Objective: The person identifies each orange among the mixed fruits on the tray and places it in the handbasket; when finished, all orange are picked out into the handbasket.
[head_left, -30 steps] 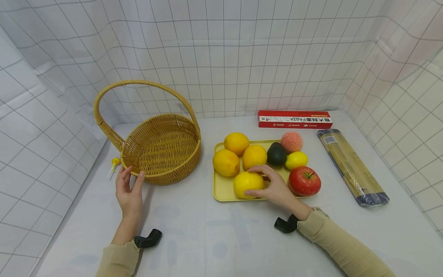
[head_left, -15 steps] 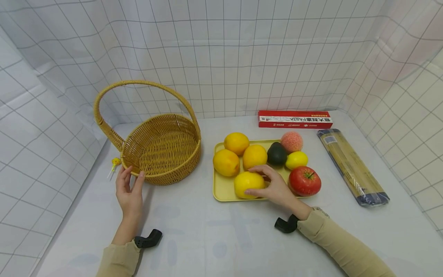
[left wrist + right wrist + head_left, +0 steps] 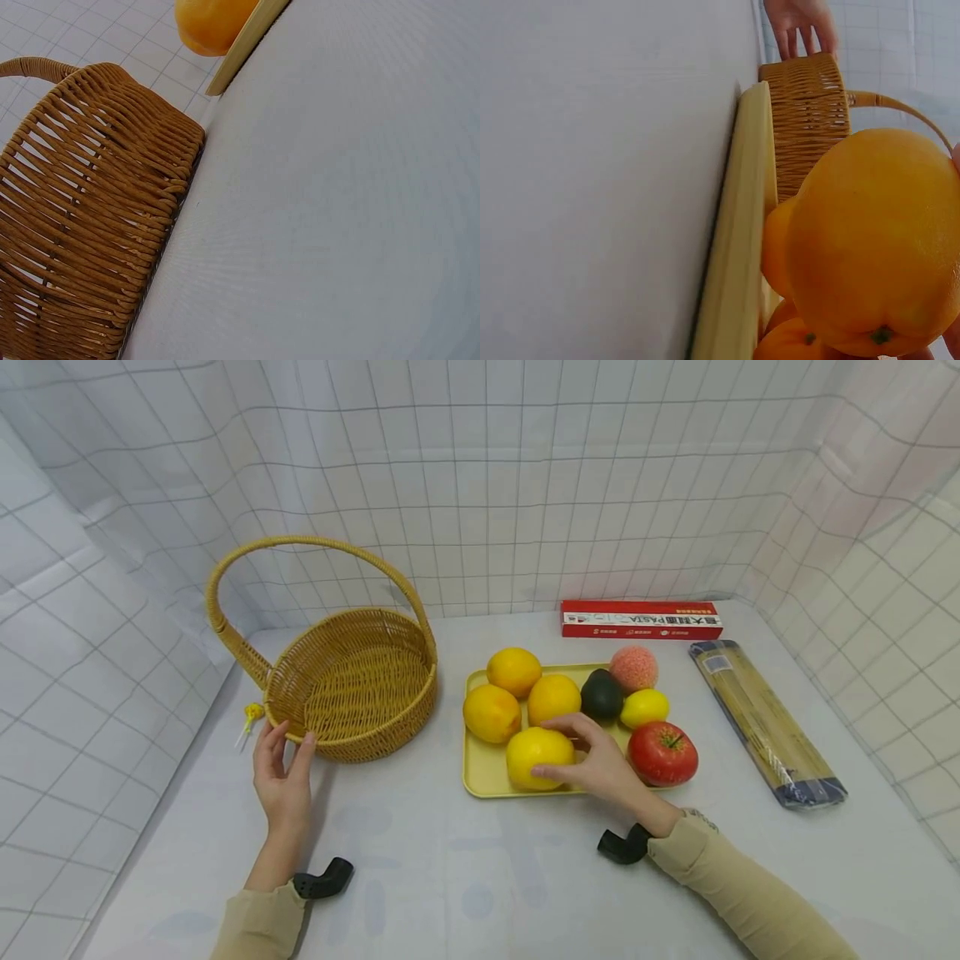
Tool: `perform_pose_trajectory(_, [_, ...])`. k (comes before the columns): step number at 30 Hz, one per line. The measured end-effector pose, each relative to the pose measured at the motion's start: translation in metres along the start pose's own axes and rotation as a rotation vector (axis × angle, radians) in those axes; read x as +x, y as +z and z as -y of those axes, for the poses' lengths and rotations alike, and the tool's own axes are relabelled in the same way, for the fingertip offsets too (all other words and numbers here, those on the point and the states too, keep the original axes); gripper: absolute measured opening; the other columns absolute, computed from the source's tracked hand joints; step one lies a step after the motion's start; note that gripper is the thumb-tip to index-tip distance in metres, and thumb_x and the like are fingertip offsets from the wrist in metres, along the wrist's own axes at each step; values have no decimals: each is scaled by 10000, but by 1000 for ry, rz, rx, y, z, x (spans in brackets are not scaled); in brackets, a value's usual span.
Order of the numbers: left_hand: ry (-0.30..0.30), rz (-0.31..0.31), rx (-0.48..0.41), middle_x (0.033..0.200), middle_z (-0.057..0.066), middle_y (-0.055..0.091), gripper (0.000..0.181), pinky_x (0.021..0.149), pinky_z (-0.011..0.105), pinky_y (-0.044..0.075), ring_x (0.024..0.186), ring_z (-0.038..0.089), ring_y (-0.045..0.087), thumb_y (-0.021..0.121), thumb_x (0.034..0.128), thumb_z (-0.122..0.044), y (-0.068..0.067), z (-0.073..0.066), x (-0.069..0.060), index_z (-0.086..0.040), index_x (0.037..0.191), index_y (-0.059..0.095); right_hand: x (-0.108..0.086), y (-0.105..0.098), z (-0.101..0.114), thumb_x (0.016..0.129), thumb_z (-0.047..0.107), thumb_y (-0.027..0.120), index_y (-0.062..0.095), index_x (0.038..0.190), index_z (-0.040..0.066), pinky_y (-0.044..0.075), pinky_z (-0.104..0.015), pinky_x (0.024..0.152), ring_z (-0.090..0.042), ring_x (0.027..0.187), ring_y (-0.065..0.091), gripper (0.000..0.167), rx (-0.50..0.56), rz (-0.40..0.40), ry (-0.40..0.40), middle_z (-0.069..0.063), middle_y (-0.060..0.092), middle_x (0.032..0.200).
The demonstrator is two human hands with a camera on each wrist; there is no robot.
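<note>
The right hand curls its thumb and fingers round a large yellow fruit over the near side of the yellow tray; the left hand, fingers spread, touches the near rim of the wicker basket to the tray's left. Three orange-yellow fruits sit just behind the held one. Right of them are a dark green fruit, a lemon, a pink ball and a red fruit. A red pasta box lies behind on the counter.
</note>
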State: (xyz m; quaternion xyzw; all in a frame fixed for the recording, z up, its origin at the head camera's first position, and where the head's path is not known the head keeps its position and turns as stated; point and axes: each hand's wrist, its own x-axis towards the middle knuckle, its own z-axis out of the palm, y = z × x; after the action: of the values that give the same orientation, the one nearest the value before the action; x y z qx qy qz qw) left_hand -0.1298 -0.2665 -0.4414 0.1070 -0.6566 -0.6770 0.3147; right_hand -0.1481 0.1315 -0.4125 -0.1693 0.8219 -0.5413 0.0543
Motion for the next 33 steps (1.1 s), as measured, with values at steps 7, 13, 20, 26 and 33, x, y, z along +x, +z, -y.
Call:
perform_pose_trajectory(7, [-4,-3,-2,1478,19,290,390,1076,275,338,1338,229,322,673,865,-85,1,0,-1,-16,1221,531,11,-4,15,737,309,808,575,1210,152,435,-423,967,-212,1066,511,550,22,-57,-28,-2,565,1201])
perform_pose_trajectory(13, [-2,1,-12,1486,35,276,383,1083,289,329,1339,240,315,664,867,-68,0,0,0,-20,1223,531,28,-1,46,736,330,806,571,1217,187,444,-391,960,-194,1069,516,555,30,-96,-43,24,559,1218])
perform_pose_trajectory(20, [-20,2,8,1493,23,263,400,1078,275,333,1346,233,301,665,870,-85,-1,1,0,-19,1236,519,58,11,87,731,327,811,572,1220,213,465,-368,922,-157,1074,527,556,119,-98,-114,65,554,1217])
perform_pose_trajectory(26, [-14,1,5,1487,28,274,410,1070,267,341,1339,238,311,659,871,-69,-1,2,1,8,1243,503,87,27,119,746,291,799,568,1230,182,491,-394,873,-159,1044,538,547,191,-54,-220,54,539,1228])
perform_pose_trajectory(33, [-13,-6,-4,1488,41,273,364,1071,287,344,1332,247,318,659,867,-53,-1,1,1,-27,1209,538,120,56,146,750,229,794,573,1225,127,512,-320,834,-149,1013,542,534,226,-8,-273,38,548,1214])
